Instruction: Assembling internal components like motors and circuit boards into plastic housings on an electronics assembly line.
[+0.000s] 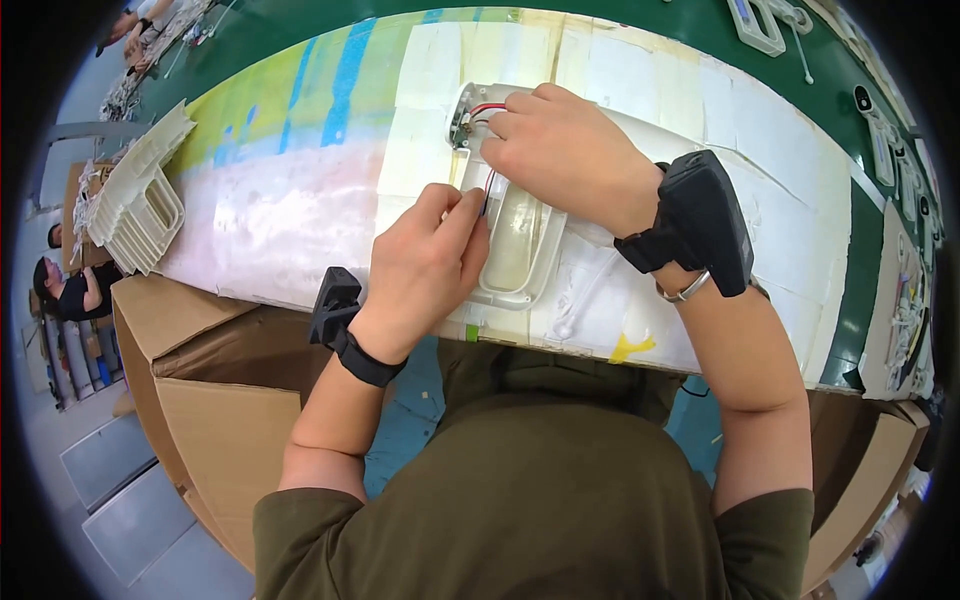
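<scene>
My left hand (pixel 430 250) pinches thin red-and-black wires (pixel 489 183) over an oblong, white plastic housing (pixel 540 268); my right hand (pixel 565 155) curls over its far end, beside a curved red wire (pixel 487 106).

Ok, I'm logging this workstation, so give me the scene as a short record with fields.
Left hand: fingers pinched on thin wires
Right hand: over the housing's far end, fingers by a red wire; grip hidden
Housing: white, elongated, lying on the worktable
Worktable: patchwork covering, blue stripes at left
Ribbed part: pale, at the worktable's left end
Cardboard box: open, near side, left
</scene>
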The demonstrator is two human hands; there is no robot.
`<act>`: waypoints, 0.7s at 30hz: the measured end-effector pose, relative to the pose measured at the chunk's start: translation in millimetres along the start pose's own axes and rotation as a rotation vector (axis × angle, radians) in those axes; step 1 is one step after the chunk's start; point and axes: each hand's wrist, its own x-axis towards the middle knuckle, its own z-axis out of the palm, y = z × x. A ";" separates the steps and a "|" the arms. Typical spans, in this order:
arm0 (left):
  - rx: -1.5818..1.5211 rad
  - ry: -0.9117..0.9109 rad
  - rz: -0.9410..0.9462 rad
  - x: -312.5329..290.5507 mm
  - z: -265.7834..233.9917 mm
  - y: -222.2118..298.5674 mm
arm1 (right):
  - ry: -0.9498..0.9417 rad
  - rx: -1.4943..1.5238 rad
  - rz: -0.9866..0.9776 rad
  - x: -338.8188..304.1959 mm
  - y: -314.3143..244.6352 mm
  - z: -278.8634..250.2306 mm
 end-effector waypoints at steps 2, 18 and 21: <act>-0.067 -0.017 -0.051 1.0 0.6 1.0 | -0.035 0.011 0.003 -2.3 1.5 -1.3; -0.053 0.065 0.051 2.9 6.7 -0.4 | -0.148 0.003 0.026 0.4 1.7 -5.6; -0.279 0.022 0.019 1.5 10.2 -8.2 | -0.144 0.043 0.026 -2.0 5.4 -9.2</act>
